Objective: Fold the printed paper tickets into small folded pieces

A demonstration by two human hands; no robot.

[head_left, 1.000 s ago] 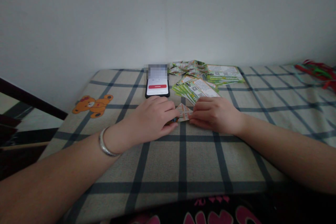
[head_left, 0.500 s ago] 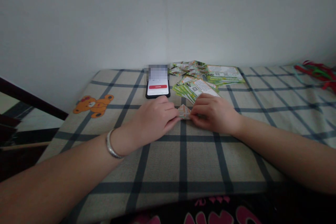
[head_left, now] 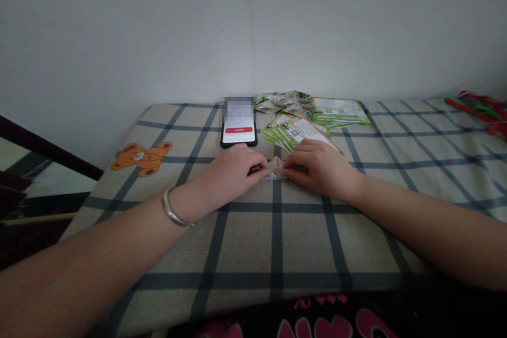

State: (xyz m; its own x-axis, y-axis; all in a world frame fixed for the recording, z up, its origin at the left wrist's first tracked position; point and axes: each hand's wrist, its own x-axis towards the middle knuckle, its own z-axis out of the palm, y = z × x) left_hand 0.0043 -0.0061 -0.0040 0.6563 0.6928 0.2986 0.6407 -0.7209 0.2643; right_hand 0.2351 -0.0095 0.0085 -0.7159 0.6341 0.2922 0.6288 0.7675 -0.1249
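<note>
Nearer the left hand (head_left: 233, 169), the right hand (head_left: 327, 171) has been moved. Between them a small paper (head_left: 276, 167), seemingly half folded, is pinched by both hands' fingers (head_left: 258, 159) over the table (head_left: 241, 253). Beyond, folded papers (head_left: 283, 103) are piled, seemingly done; flat cards (head_left: 311, 131) are left unfolded.

A plain pale grey wall (head_left: 237, 26) spans the upper part, faintly marked near its middle. Against it stands a table (head_left: 245, 245) under a beige cloth (head_left: 309, 248) with dark blue-grey checks. At left, a dark bar (head_left: 47, 148) slants down towards the table's edge. The light is dim and soft, darkest in the lower corners.
</note>
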